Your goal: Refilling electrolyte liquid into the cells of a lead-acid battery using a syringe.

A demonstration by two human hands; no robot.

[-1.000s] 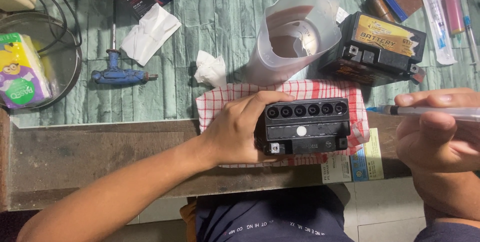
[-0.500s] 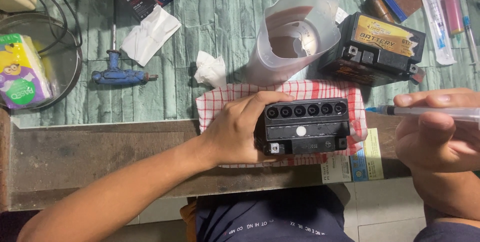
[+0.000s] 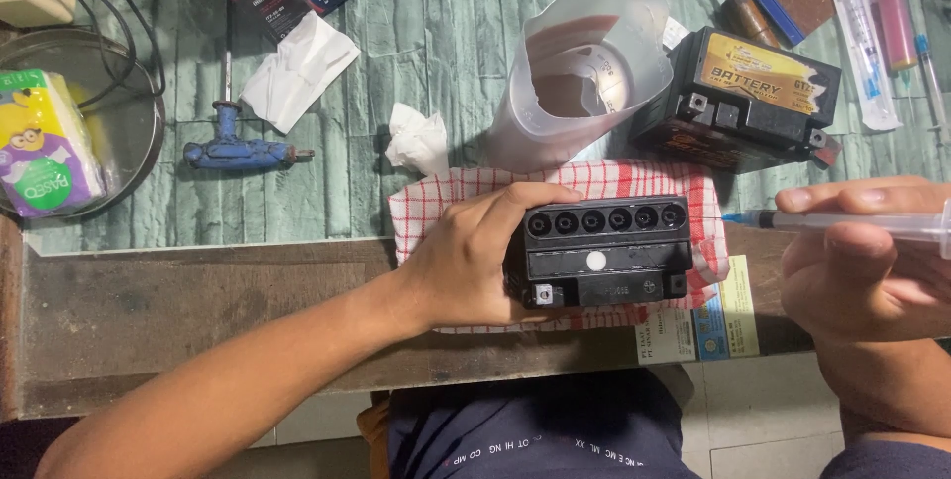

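Note:
A small black battery (image 3: 606, 253) with a row of several open filler holes on top rests on a red-and-white checked cloth (image 3: 634, 183). My left hand (image 3: 474, 259) grips the battery's left end and holds it steady. My right hand (image 3: 872, 263) holds a clear syringe (image 3: 842, 224) level, its needle tip pointing left, just right of the battery's upper right corner and apart from it.
Behind the cloth stand a cut translucent plastic jug (image 3: 584, 68) and a second black battery with a yellow label (image 3: 748, 98). A blue T-handle tool (image 3: 238, 150), crumpled tissues (image 3: 297, 68), a round bowl with a tissue pack (image 3: 45, 142) and packaged syringes (image 3: 872, 33) lie around.

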